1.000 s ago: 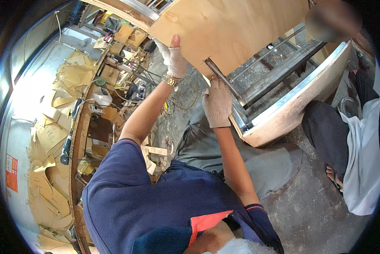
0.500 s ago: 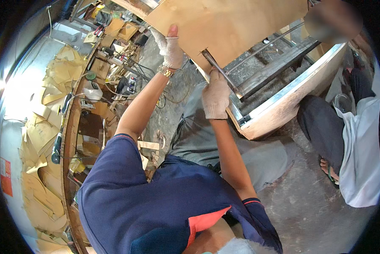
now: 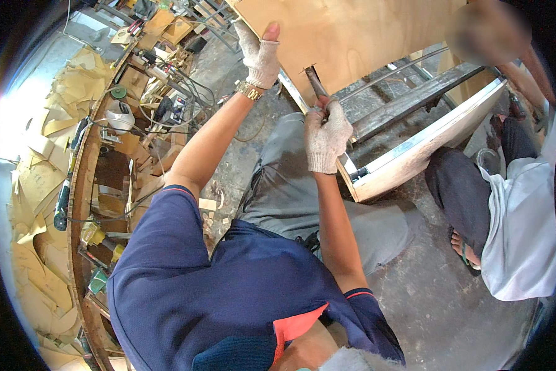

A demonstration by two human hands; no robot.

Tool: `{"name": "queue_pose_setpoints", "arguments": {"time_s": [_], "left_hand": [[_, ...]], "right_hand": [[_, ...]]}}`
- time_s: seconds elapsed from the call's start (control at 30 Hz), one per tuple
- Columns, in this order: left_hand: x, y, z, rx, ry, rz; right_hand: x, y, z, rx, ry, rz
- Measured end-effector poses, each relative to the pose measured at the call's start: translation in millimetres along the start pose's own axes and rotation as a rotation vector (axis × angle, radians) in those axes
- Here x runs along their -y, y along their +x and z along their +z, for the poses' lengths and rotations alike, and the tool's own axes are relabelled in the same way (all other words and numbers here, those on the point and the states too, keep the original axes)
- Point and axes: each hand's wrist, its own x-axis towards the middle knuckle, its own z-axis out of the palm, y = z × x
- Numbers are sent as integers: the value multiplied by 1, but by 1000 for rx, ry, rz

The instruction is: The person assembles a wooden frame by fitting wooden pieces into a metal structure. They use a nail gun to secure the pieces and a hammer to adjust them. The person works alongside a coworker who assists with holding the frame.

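Observation:
A light plywood panel [image 3: 364,37] lies at the top of the view. My left hand [image 3: 260,59], in a white knit glove with the thumb bare, grips its left edge, thumb on the near side and fingers partly hidden by the edge. My right hand [image 3: 328,139], gloved too, is closed around a dark metal bar [image 3: 314,80] whose far end rests over the panel's lower part. The hand covers the rest of the bar. Just beyond lies a metal frame [image 3: 408,108] with rails, bordered on the right by a pale wooden board [image 3: 435,142].
A co-worker's knee [image 3: 466,179] and pale cloth [image 3: 522,229] are close on the right; their arm [image 3: 528,80] reaches toward the frame. To my left, a curved bench [image 3: 83,204] carries tools, cables and offcuts. Yellowish sheet scraps [image 3: 36,198] are heaped beyond it.
My right hand has gone from fingers laid along the bar to wrapping over it. The bar's near end is now hidden. My left hand stays at the panel's edge; the whole view has shifted slightly.

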Motion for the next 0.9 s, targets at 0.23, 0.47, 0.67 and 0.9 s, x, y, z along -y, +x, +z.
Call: {"name": "queue_pose_setpoints", "arguments": {"time_s": [0.23,0.47,0.67,0.9], "left_hand": [[5,0,4,-8,-132,0],[3,1,7,-20,-90,27],[-16,4,9,-12,33,74],[-24,1,10,-27,101,-72]], "right_hand": [[7,1,-2,150,-158,47],[1,0,3,225,-426,-121],[4,1,9,276,-578,-162],[9,5,13,233,-658,-3]]}}
